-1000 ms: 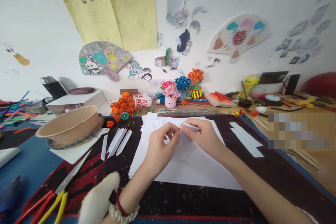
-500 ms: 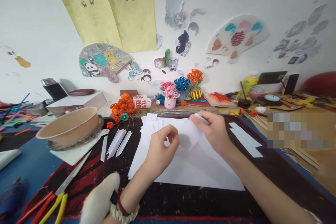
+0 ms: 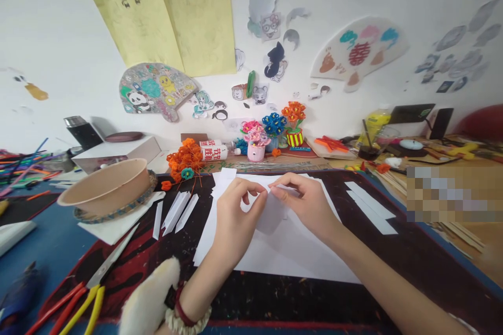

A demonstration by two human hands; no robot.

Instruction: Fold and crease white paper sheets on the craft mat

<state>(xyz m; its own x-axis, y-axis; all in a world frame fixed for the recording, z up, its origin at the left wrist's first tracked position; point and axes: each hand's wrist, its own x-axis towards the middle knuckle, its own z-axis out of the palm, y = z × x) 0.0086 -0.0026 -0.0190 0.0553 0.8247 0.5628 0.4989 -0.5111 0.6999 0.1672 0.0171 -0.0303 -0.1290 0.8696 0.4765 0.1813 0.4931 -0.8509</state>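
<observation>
Over the white paper sheets [image 3: 298, 256], my left hand [image 3: 241, 217] is closed in a pinch, thumb and forefinger meeting. My right hand [image 3: 308, 204] also pinches, its fingertips almost touching those of the left. Whatever lies between the fingertips is too small or too pale against the paper to make out. Left of the sheets lie several folded white strips [image 3: 176, 212] on the dark mat. Flat white strips [image 3: 371, 208] rest on the mat to the right.
Scissors [image 3: 96, 280] with red and yellow handles lie at the lower left, below a beige bowl [image 3: 104, 188]. Orange flowers [image 3: 184, 159], a white bottle [image 3: 214, 151] and small flower pots [image 3: 256, 152] stand along the back. Thin wooden sticks [image 3: 463, 235] lie at the right.
My right hand has moved left and down to meet the left hand's fingertips. The white piece seen in its grip before no longer shows. My left fingers have risen slightly.
</observation>
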